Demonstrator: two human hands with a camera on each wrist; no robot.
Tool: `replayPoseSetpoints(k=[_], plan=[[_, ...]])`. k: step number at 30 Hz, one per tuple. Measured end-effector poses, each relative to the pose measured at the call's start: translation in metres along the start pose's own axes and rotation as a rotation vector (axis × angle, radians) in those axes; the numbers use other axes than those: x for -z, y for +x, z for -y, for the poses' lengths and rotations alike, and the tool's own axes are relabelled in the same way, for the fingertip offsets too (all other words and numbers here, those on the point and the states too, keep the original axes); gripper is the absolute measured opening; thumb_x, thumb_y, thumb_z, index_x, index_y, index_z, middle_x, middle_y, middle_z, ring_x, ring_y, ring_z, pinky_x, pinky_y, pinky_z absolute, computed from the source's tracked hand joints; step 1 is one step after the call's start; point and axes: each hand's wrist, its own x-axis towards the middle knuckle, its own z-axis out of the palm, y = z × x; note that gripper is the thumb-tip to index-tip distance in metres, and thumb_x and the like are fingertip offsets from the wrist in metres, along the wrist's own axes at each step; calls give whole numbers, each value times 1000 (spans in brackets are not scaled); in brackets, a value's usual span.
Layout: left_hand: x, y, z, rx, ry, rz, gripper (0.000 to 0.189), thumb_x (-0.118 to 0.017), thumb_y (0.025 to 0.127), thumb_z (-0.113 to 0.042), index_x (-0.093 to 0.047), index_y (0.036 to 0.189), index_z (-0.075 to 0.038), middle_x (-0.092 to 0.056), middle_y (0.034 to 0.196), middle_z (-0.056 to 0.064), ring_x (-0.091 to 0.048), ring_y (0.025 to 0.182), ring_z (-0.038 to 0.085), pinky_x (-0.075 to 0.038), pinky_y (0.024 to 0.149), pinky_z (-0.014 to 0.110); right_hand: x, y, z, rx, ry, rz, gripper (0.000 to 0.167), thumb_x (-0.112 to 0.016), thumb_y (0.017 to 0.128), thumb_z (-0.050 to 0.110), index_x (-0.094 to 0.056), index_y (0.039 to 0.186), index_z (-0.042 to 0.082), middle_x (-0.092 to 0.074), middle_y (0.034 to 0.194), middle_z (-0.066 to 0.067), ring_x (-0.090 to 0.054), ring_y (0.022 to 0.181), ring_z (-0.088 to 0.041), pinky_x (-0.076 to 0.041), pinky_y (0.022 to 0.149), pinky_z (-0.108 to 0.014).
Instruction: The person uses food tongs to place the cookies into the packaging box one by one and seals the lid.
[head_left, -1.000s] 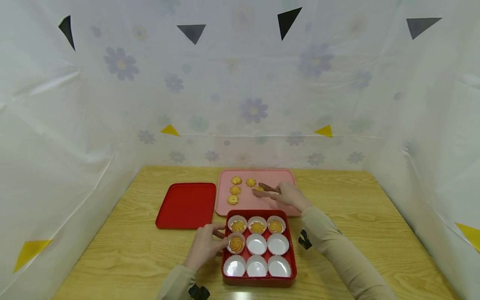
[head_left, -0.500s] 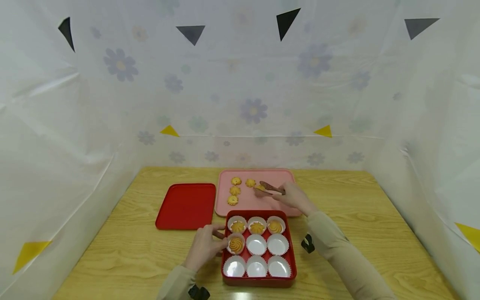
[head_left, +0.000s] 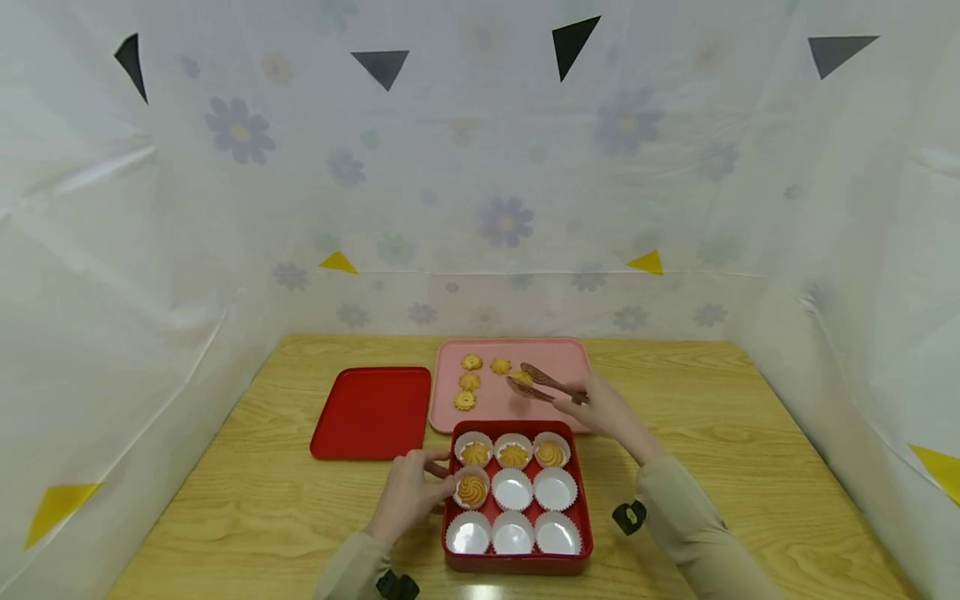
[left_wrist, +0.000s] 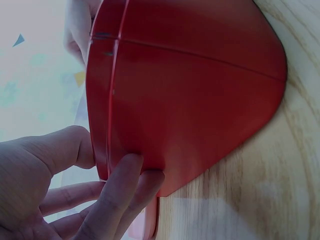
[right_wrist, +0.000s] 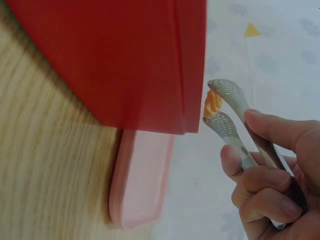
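Head view: the two hands are well apart, each busy with its own thing; the left hand (head_left: 411, 492) grips the near box (head_left: 517, 564) at its left wall, and the left wrist view shows a thumb at the rim with fingertips pressed on the outer side; the right hand (head_left: 606, 410) is clamped round the tongs (head_left: 555, 384), whose perforated tips pinch a cookie (right_wrist: 213, 103), held over the pink tray (head_left: 566, 358); four more cookies (head_left: 469, 381) sit on that tray, three in a column towards its left and one just beside the top of it.

The box holds nine paper cups (head_left: 513, 489) in three rows; all of the far row and the left cup of the middle row have cookies in them, while the other five show their white bottoms; a red lid (head_left: 371, 414) lies flat on the wooden table (head_left: 720, 417), left of the tray; behind hangs a flowered curtain (head_left: 450, 167).
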Motion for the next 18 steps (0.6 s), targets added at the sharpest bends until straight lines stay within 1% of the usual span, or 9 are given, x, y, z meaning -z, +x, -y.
replayPoseSetpoints(k=[2,5,7,9,13,15,17,18], plan=[[0,0,0,0,8,0,46,-76,84,-7,-66,126,8,-75,97,23,-73,69,20,-62,53,29,1,-7,0,4,9,-9,18,-68,95,21,-73,101,4,-51,68,-2,-38,57,-12,-33,49,-24],[1,1,1,2,21,0,45,-76,84,-8,-66,125,7,-75,97,23,-73,70,20,-61,53,28,2,-18,0,22,27,-16,16,-68,96,21,-72,98,5,-59,71,-4,-42,58,-12,-36,48,-23],[1,1,1,-3,41,-3,45,-76,84,-8,-66,125,7,-75,97,22,-73,73,21,-61,54,27,3,-26,0,44,30,-21,15,-68,96,22,-72,97,7,-62,73,-6,-42,58,-10,-36,48,-22],[1,1,1,-3,52,-4,45,-77,83,-8,-67,124,7,-75,97,21,-73,75,22,-62,55,27,3,-32,0,72,28,-19,14,-68,96,23,-72,96,9,-63,72,-5,-41,57,-8,-35,47,-21],[1,0,0,-4,64,-5,45,-78,83,-9,-67,124,6,-76,97,21,-73,78,23,-62,58,27,4,-45,1,120,21,8,15,-68,96,26,-72,97,12,-59,71,0,-39,57,-6,-36,48,-20],[1,0,0,-2,62,-4,45,-78,84,-10,-67,124,6,-76,97,21,-73,78,23,-62,57,27,5,-50,0,155,19,28,14,-67,96,27,-73,99,14,-60,73,2,-41,59,-6,-37,49,-19],[1,0,1,-1,58,-4,45,-78,84,-10,-67,124,6,-76,97,21,-73,77,23,-62,57,28,6,-54,-1,195,19,50,16,-67,97,27,-73,101,14,-64,76,3,-42,60,-6,-37,50,-18],[1,0,1,0,57,-5,44,-77,84,-10,-67,124,6,-76,97,21,-73,76,23,-62,56,27,6,-55,-1,213,19,63,15,-67,97,28,-73,100,14,-64,76,4,-41,60,-5,-36,49,-18]])
